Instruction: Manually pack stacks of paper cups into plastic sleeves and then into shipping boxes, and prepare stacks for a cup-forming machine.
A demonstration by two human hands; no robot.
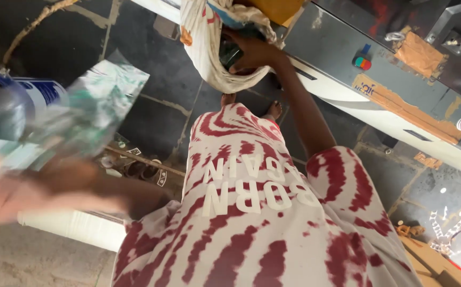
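Below the head camera, a long grey machine [347, 58] with a pale lower edge runs across the dark tiled floor [150, 79], and the person in a red-and-white patterned shirt [251, 212] stands against it, bare feet just showing. Hanging at the machine's front is a white cloth sack [201, 48] with its mouth open; the right hand [254, 50] is sunk into that mouth, fingers curled around something dark and green inside, though the cloth hides too much to say what it grasps. Off to the other side, the left hand [26, 194] sweeps up close to the lens, badly blurred, and seems to be clamped on a shiny green-and-silver packet [89, 106], with a blue-and-white one beside it. Judging by this, some packets are already out of the sack and in hand, while more appear to remain inside, so the work looks to be midway.
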